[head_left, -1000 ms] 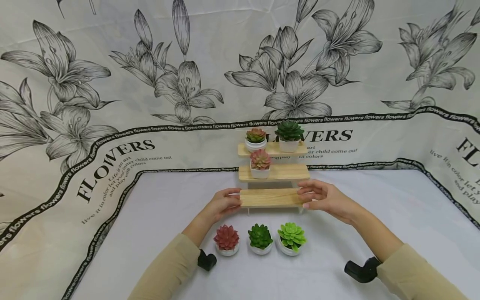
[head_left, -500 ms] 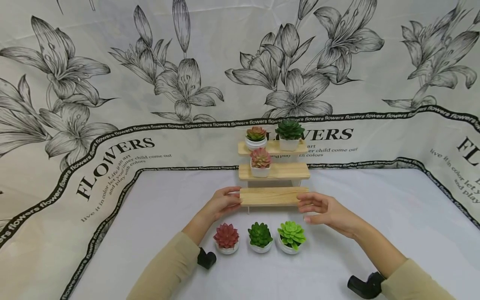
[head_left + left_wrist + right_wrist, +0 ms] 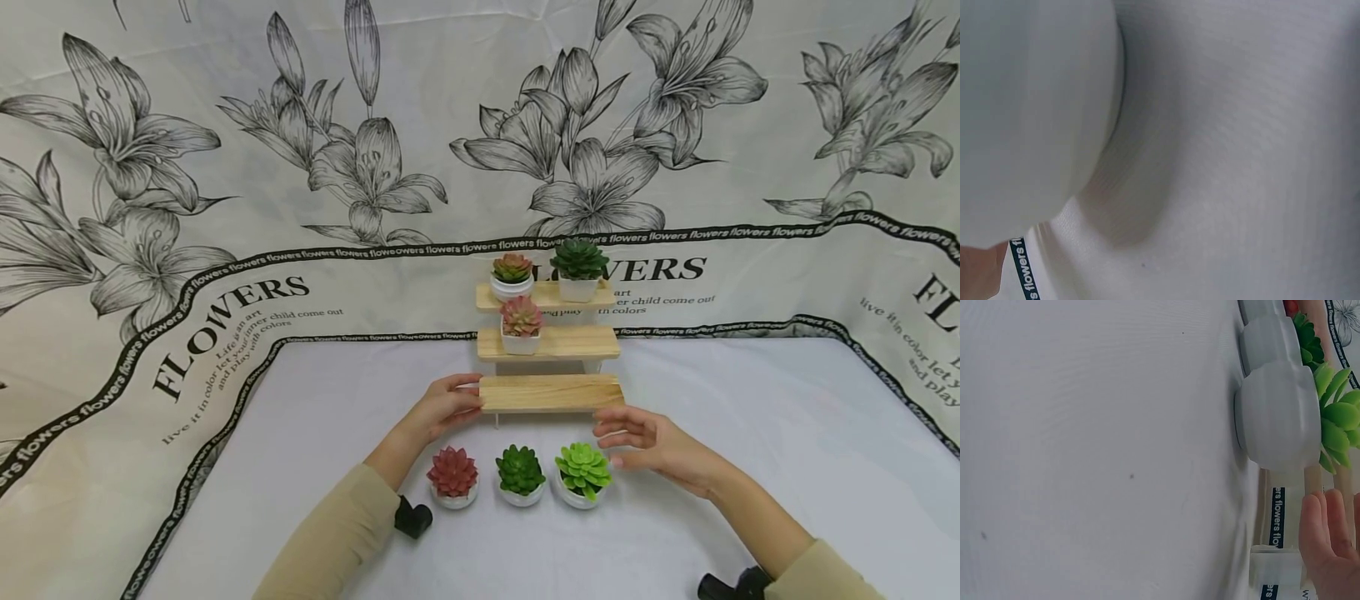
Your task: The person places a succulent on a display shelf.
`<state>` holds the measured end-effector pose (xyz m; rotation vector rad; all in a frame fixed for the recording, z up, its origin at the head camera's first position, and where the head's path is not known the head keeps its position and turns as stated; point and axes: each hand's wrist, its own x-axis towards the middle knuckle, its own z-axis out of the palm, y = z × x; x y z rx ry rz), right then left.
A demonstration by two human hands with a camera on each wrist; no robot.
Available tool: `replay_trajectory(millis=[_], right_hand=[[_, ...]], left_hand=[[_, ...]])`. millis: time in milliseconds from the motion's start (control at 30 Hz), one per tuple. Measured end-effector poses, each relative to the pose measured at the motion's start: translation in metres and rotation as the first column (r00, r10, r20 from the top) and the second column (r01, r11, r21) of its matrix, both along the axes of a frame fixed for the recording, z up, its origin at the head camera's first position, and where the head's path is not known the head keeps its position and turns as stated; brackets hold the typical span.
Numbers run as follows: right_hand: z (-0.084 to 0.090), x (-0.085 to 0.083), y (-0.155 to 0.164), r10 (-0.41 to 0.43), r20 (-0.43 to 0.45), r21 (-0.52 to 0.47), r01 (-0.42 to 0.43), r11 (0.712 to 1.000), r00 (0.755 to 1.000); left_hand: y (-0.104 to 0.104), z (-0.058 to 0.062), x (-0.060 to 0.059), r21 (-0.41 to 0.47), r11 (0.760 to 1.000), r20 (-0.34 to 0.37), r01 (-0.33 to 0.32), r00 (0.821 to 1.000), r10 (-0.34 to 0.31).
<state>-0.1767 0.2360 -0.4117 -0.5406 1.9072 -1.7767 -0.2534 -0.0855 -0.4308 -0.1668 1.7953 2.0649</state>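
My left hand (image 3: 446, 407) holds the left end of the lowest wooden shelf (image 3: 551, 393) on a three-tier stand. Only a bit of that hand shows in the left wrist view's lower corner, beside a large white pot (image 3: 1029, 119). My right hand (image 3: 648, 443) hovers with fingers loosely extended, just right of a lime-green succulent (image 3: 584, 471) in a white pot. In the right wrist view its fingers (image 3: 1316, 528) stand close to that pot (image 3: 1282, 419), holding nothing. A dark green succulent (image 3: 521, 471) and a red succulent (image 3: 453, 473) line up to the left.
The middle shelf (image 3: 577, 342) carries a pink succulent (image 3: 521, 321). On the top shelf (image 3: 546, 293) stand an orange-green succulent (image 3: 512, 271) and a dark green one (image 3: 579, 265). A flower-print cloth (image 3: 405, 292) hangs behind the white tabletop (image 3: 337, 392).
My right hand has left the right end of the lowest shelf and come down toward the lime-green succulent. My left hand has stayed at the shelf's left end.
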Motion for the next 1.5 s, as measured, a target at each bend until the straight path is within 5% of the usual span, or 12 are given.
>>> replay_trajectory(millis=[900,1500], right_hand=[[-0.019,0.008,-0.003,0.097,0.093,-0.02,-0.096,0.995,0.991],[-0.026,0.002,-0.012,0.133,0.027,0.037,-0.134,0.99,0.991]], left_hand=[[0.0,0.001,0.002,0.008,1.0,0.0,0.0,1.0,0.0],[0.0,0.0,0.001,-0.001,1.0,0.004,0.0,1.0,0.0]])
